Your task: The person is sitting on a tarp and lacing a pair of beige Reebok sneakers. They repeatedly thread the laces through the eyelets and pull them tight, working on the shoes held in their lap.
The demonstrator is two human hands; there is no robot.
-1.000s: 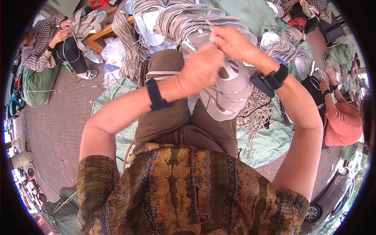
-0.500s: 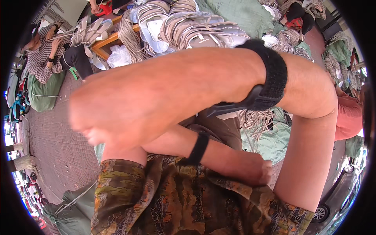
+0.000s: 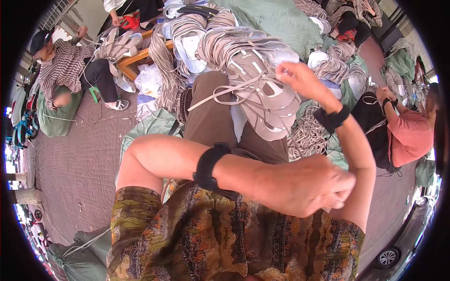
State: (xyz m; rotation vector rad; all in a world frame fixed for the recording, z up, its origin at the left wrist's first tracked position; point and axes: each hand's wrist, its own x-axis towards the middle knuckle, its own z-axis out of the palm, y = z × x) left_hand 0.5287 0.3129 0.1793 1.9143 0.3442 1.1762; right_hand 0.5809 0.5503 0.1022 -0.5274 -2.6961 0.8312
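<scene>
A stack of grey-beige shoe uppers [image 3: 262,100] with white panels lies by my knees. A pale lace [image 3: 225,93] loops over its top, one loose end reaching left over my brown trouser leg. My right hand [image 3: 302,82] is raised at the stack's upper right, fingers partly spread; I see nothing held in them. Across my body, my left hand [image 3: 323,187] is closed in a fist in front of my right upper arm. What it holds, if anything, is hidden. Black bands circle both wrists or forearms.
Bundled uppers [image 3: 187,40] and a green sheet [image 3: 281,23] lie ahead. A heap of laces [image 3: 309,136] is right of my knees. People sit working at left [image 3: 65,65] and right [image 3: 410,131]. A wooden frame [image 3: 126,68] stands ahead left.
My right arm has swung from across the view at left back to the upper right, over the uppers. My left fist has moved slightly up and right. The uppers are now uncovered.
</scene>
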